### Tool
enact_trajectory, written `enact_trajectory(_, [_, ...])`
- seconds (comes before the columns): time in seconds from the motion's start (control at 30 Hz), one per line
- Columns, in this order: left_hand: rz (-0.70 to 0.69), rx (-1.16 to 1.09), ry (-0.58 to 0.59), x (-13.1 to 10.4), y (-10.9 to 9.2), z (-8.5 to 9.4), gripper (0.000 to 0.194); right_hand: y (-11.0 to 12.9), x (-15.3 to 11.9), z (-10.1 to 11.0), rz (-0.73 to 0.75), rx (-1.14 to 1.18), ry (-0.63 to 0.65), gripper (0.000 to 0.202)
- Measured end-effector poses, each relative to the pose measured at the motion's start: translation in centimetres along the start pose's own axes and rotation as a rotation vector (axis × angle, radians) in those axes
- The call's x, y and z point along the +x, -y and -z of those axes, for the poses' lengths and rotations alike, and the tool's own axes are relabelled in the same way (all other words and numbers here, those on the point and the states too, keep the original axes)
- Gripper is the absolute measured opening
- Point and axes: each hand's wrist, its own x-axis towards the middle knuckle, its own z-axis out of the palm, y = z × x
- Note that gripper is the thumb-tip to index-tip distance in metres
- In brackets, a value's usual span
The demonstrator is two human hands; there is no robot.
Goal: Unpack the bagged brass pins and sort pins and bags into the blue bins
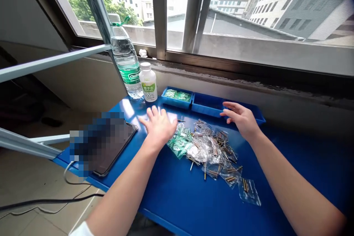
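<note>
My left hand [159, 125] is open, fingers spread, just left of and above the green packets [180, 143]; nothing is in it. Beside those packets lies a heap of small clear bags [212, 147] with thin metal pieces, some of them loose. A single clear bag [249, 191] lies at the heap's lower right. My right hand [240, 118] is open with fingers apart, in front of the long blue tray [206, 110], and holds nothing visible. A smaller blue bin [177, 102] contains green packets.
On the blue table [177, 195], a tablet [116, 151] with a cable lies at left. A large water bottle [127, 62] and a white bottle [148, 83] stand at the back. Behind are the window ledge and metal frame bars [55, 62].
</note>
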Motion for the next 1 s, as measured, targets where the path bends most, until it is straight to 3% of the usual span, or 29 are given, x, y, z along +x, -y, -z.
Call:
enact_trajectory(0.13, [0.139,0.015,0.025,-1.0,3.6,0.1,0.069,-1.7,-2.5,1.4,0.042,-0.056,-0.004,0.042])
enact_trajectory(0.27, [0.195,0.017,-0.013,-1.2,5.1,-0.1,0.072,-3.4,-4.1,2.4,0.021,-0.031,-0.074,0.037])
enact_trajectory(0.53, [0.216,-0.049,0.008,-0.7,5.3,-0.3,0.077,-3.9,-4.5,2.3,0.046,0.027,-0.161,0.035])
enact_trajectory(0.83, [0.068,0.007,-0.039,-1.5,4.7,-1.5,0.072,-5.5,-4.6,2.3,0.060,-0.105,-0.193,0.039])
enact_trajectory(1.0, [0.064,-0.002,-0.023,-1.8,4.5,-1.7,0.071,-6.3,-4.4,2.1,0.054,-0.134,-0.228,0.038])
